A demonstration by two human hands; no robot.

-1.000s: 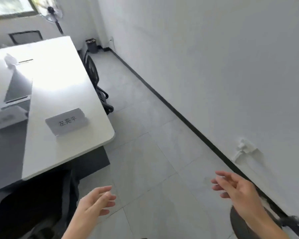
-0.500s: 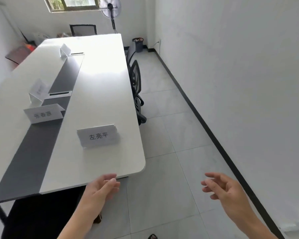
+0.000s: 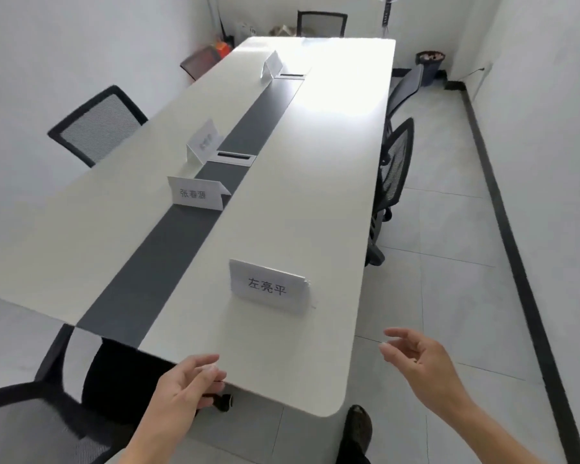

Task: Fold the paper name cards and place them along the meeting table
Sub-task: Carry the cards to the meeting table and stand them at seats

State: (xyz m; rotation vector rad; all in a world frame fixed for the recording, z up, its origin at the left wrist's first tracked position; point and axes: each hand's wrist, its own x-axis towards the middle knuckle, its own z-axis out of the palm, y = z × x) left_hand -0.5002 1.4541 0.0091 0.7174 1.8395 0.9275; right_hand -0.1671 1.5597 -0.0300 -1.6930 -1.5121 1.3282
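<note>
A long white worktop (image 3: 315, 182) with a dark grey strip (image 3: 188, 229) down its middle fills a narrow room with white walls (image 3: 47, 45) and pale floor tiles (image 3: 442, 229). Black mesh chairs (image 3: 395, 162) stand along both sides. Bright glare lies on its far end.

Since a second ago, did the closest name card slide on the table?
No. The closest name card sits at the same spot near the table's right edge and near corner; only the camera turned.

You're standing in an office meeting room. A long white meeting table (image 3: 315, 195) with a grey centre strip fills it, mesh office chairs (image 3: 98, 125) tucked along its sides, folded name cards (image 3: 268, 286) standing on top.
</note>
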